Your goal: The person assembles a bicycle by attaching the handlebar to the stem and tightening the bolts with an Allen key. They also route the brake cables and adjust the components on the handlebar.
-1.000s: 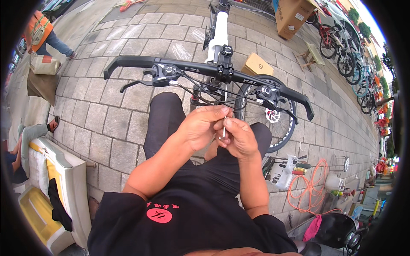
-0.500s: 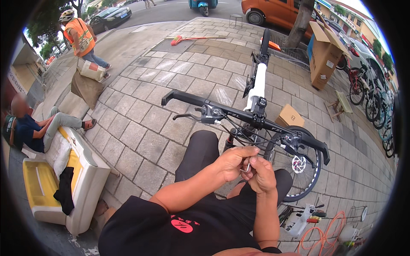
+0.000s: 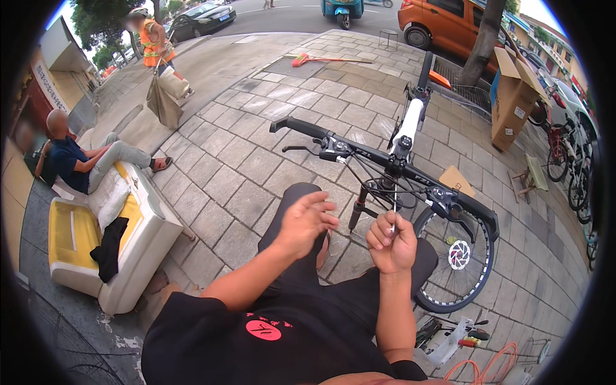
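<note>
In front of me stands a bicycle with a white frame [image 3: 409,120] and a black flat handlebar [image 3: 369,154] with brake levers and cables. My right hand [image 3: 391,242] is closed around a thin silver hex key [image 3: 394,208], its shaft pointing up just below the handlebar. Apart from it, my left hand [image 3: 307,223] hovers over my knee with its fingers spread and nothing in it. A fork leg [image 3: 354,217] shows between the hands without a wheel in it. To the right, a spoked wheel [image 3: 478,292] with a silver disc rotor [image 3: 459,255] leans beside the bike.
At left is a white and yellow seat [image 3: 144,221] with a black cloth; people sit behind it. A person in an orange vest [image 3: 153,45] carries sacks. Tools [image 3: 465,337] and an orange hose [image 3: 487,369] lie lower right. Cardboard boxes [image 3: 513,102] and parked bikes stand right.
My hands have parted: the left let go and moved left, opening, while the right keeps the hex key, now turned upright. The view has shifted; the person in the vest has walked on.
</note>
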Demonstrator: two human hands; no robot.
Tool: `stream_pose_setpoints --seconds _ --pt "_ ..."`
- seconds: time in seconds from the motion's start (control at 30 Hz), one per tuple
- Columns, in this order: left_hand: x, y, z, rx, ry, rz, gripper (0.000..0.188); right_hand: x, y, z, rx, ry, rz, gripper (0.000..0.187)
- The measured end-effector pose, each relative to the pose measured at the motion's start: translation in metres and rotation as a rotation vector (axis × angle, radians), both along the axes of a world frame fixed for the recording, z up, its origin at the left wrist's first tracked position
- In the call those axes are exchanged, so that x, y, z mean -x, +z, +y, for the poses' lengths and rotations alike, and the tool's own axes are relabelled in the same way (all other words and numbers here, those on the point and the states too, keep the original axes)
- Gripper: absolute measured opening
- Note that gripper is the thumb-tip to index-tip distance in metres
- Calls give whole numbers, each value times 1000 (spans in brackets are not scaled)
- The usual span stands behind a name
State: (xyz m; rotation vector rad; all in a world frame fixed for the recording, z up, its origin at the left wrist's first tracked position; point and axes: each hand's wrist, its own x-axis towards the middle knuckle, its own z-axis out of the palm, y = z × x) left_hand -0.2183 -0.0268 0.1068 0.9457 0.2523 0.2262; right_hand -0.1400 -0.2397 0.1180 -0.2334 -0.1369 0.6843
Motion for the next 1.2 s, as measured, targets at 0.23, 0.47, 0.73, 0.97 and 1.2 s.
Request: stream_pose_setpoints --seconds 0.23,0.47,0.73,0.97,1.2 --pt "77 -38 79 -563 496 103 38 10 -65 9 1325 168 -846 30" --pt "170 -139 110 -613 17 827 24 -10 -183 88 2034 738 -1267 34" --pt "219 -95 127 -379 -713 935 13 -4 -265 89 2097 1083 -1167 42" --pt "198 -100 108 -843 -710 1082 36 -14 -247 97 2080 997 -1061 41" --pt "184 -108 73 -543 -95 853 47 9 -201 140 1810 390 -865 49"
